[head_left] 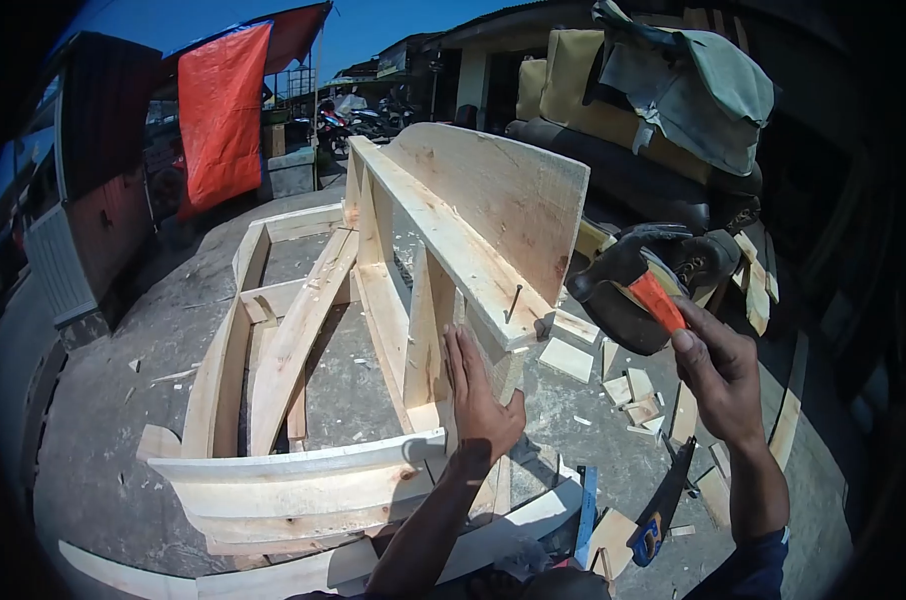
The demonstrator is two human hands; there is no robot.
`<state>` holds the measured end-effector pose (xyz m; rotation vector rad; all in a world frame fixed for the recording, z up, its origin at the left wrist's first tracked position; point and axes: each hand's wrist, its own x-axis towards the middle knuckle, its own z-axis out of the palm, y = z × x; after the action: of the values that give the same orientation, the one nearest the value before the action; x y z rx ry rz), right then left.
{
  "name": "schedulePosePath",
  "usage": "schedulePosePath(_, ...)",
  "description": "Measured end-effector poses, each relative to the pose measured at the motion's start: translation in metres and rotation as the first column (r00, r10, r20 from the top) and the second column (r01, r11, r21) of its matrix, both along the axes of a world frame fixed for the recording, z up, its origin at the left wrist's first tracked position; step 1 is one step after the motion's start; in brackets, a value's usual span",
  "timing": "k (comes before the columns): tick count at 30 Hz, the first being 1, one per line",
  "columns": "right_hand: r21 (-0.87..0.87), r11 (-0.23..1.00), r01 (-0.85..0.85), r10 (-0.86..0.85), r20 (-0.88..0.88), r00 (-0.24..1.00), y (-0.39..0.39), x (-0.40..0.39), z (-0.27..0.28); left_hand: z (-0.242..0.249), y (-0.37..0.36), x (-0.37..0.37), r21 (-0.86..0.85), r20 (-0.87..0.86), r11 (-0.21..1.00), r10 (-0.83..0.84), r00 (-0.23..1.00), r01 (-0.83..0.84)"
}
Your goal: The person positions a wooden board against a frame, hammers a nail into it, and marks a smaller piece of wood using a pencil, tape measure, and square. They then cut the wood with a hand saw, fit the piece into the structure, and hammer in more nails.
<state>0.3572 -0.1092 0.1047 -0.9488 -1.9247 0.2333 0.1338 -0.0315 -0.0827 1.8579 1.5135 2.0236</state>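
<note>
My left hand [485, 400] lies with its fingers stretched flat against the upright end of a pale wooden frame [428, 225], thumb apart. Out of the frame's top rail, near its close end, a nail [514, 303] sticks up. A rounded wooden panel [493, 190] stands along the rail's far side. My right hand [718, 372] is raised to the right of the nail, apart from the wood. Its thumb and fingers are closed on an orange-red object [657, 300], which looks like a handle. The object's far end cannot be told from the dark shapes behind it.
A curved wooden frame [303, 490] stands on the concrete to the left. Wood offcuts [638, 395] and a handsaw [663, 505] lie on the right. Dark shoes [708, 262] show behind my right hand. Cushions [573, 75] are stacked at the back, and an orange tarp [223, 115] hangs left.
</note>
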Motion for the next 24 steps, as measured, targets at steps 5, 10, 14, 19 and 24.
schedulePosePath(5, -0.058, 0.998, -0.014, 0.015, 0.008, 1.0, -0.003, 0.0, -0.004, -0.003, 0.0, -0.003, 0.025, 0.051, 0.996, -0.089, 0.995, 0.087)
schedulePosePath(10, 0.021, 0.999, -0.026, 0.025, 0.019, 1.0, 0.001, -0.015, -0.002, -0.001, 0.0, 0.0, 0.018, 0.06, 0.997, -0.077, 0.995, 0.076)
schedulePosePath(14, 0.141, 0.99, -0.03, 0.011, 0.133, 0.991, -0.001, -0.025, 0.031, -0.001, 0.0, 0.002, 0.025, 0.07, 0.998, -0.067, 0.995, 0.065)
schedulePosePath(19, 0.316, 0.948, 0.021, -0.054, 0.096, 0.994, 0.016, -0.034, 0.043, 0.002, -0.003, 0.003, 0.017, 0.081, 0.999, -0.05, 0.995, 0.049)
schedulePosePath(24, -0.005, 0.999, -0.032, 0.032, 0.155, 0.987, 0.005, -0.031, 0.083, 0.005, -0.005, 0.002, 0.003, 0.099, 0.997, -0.08, 0.992, 0.08)
